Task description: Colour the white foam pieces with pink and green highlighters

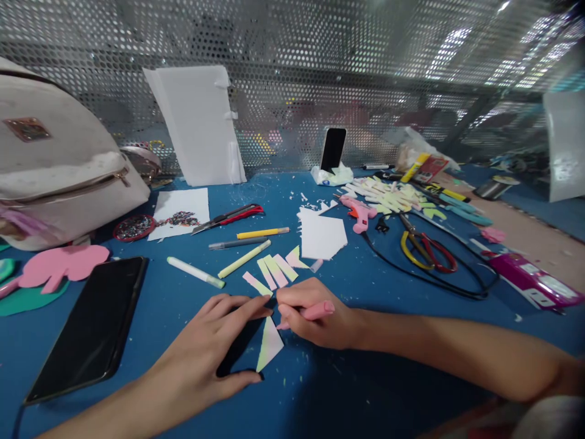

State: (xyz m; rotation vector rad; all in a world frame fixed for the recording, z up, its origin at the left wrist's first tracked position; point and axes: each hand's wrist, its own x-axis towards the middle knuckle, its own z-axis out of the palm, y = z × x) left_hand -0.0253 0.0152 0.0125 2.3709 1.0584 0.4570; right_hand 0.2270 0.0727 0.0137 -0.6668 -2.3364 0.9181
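Note:
My right hand (315, 314) is closed around a pink marker (320, 310), its tip down by the right edge of a small triangular paper piece (270, 346) coloured pale green along one side. To the left, my left hand (223, 335) rests with fingers stretched and spread; the thumb lies by the paper's lower corner, and the fingertips reach a narrow strip (256, 283) tinted pink and green. Just beyond my hands lie several more tinted paper strips (275, 271). A green-tipped white marker (194, 271) and a yellow-green marker (244, 258) lie farther out.
A black phone (86, 329) lies left, near a pale backpack (59, 158). Beyond are a red cutter knife (228, 217) and cut white paper (323, 235). On the right are a pink glue gun (360, 213), its black cable, red-yellow pliers (427, 250) and heaped paper strips (388, 194).

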